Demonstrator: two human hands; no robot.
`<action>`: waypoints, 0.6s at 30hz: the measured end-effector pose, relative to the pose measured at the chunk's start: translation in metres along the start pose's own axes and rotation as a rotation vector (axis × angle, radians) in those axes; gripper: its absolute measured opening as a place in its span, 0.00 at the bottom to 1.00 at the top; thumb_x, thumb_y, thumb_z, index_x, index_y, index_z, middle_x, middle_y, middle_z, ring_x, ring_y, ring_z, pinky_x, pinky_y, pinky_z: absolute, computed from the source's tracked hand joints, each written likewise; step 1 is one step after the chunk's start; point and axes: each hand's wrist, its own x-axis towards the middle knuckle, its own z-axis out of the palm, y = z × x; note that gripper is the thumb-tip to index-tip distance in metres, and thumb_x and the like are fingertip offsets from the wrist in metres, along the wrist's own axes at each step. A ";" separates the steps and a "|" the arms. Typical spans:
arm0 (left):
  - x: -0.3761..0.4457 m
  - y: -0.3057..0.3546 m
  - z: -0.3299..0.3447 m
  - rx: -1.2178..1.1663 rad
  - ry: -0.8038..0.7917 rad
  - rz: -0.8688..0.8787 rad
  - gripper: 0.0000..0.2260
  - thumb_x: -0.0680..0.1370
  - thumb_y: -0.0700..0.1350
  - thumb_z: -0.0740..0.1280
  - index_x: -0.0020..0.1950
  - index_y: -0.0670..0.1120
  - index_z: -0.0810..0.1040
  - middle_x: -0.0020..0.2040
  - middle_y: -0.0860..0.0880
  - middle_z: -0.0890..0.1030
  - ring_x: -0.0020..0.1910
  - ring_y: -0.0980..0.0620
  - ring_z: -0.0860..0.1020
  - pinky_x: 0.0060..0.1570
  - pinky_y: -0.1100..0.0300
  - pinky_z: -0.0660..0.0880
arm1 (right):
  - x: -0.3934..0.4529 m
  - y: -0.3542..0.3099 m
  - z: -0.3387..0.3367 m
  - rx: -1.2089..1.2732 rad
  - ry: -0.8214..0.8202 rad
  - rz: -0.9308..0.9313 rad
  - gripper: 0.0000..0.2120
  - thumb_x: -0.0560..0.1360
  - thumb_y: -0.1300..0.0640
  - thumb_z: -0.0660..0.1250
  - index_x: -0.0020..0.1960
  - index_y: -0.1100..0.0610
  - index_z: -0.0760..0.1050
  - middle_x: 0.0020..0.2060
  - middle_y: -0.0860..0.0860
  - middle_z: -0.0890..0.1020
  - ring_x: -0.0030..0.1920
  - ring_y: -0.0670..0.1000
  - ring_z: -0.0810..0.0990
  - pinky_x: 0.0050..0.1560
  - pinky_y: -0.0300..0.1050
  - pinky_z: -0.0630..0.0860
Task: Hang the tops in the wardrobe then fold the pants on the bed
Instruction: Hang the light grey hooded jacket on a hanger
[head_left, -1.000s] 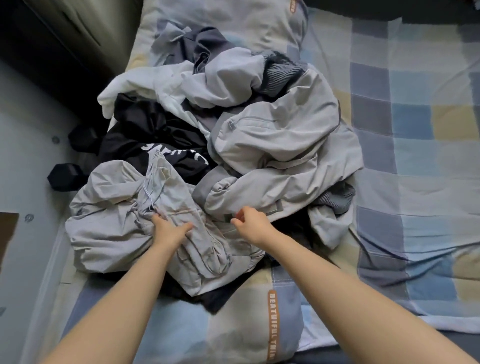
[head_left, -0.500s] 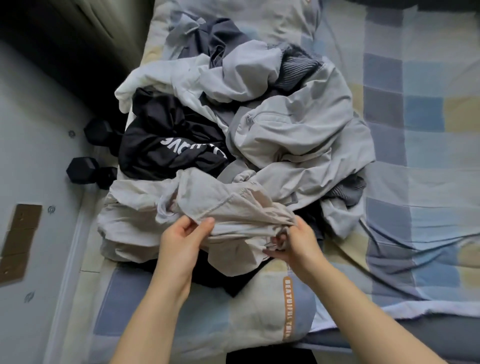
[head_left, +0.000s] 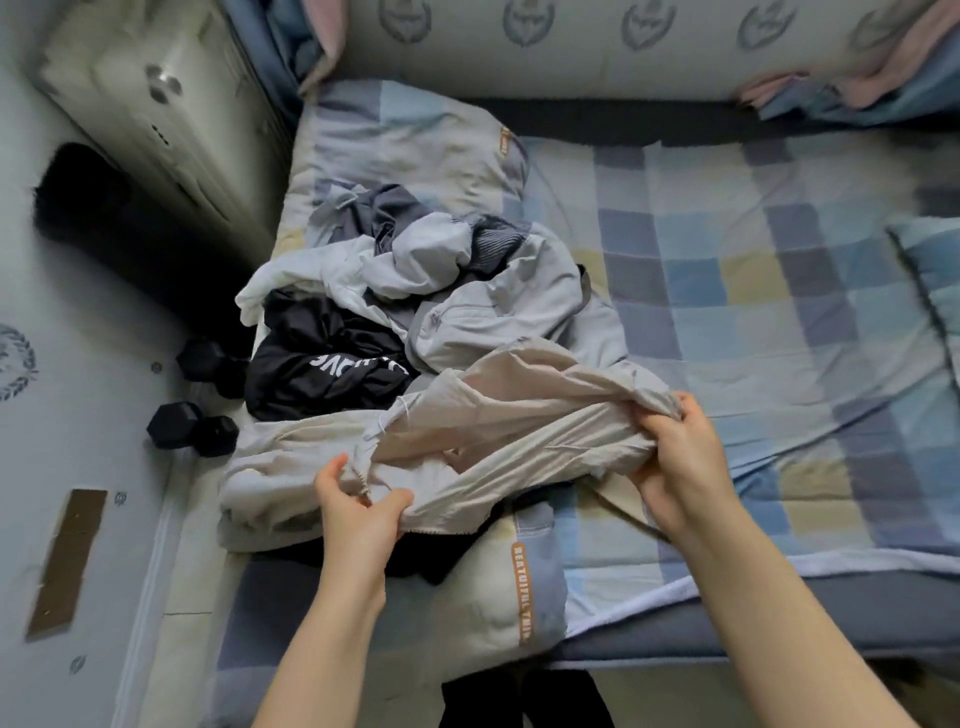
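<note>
Left hand (head_left: 358, 506) and right hand (head_left: 670, 467) grip a crumpled beige cotton garment (head_left: 519, 421), stretched between them, beside the black printed top (head_left: 322, 364)

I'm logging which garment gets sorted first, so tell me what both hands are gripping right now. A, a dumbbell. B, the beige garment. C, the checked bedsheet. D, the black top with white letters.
B: the left hand and right hand both pinch the beige garment, stretched between them over the pile.
</note>
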 end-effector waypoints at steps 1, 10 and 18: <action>-0.006 -0.002 -0.004 0.056 -0.017 -0.007 0.36 0.72 0.33 0.69 0.72 0.59 0.59 0.61 0.45 0.74 0.49 0.44 0.78 0.51 0.47 0.78 | -0.012 -0.005 -0.008 0.008 0.015 -0.017 0.14 0.77 0.71 0.56 0.47 0.53 0.71 0.39 0.53 0.79 0.36 0.47 0.78 0.32 0.40 0.77; -0.062 -0.007 0.017 0.987 -0.158 0.066 0.43 0.68 0.41 0.72 0.78 0.47 0.53 0.75 0.40 0.49 0.72 0.43 0.58 0.67 0.51 0.64 | -0.133 -0.053 -0.084 -0.102 -0.142 -0.223 0.27 0.71 0.77 0.51 0.44 0.51 0.80 0.39 0.52 0.84 0.40 0.48 0.82 0.36 0.39 0.78; -0.147 0.010 0.099 0.834 -0.242 0.517 0.24 0.73 0.33 0.64 0.69 0.42 0.69 0.54 0.40 0.81 0.51 0.39 0.78 0.48 0.50 0.74 | -0.205 -0.119 -0.210 0.010 -0.060 -0.443 0.24 0.72 0.73 0.52 0.40 0.52 0.82 0.38 0.52 0.84 0.40 0.48 0.83 0.38 0.37 0.78</action>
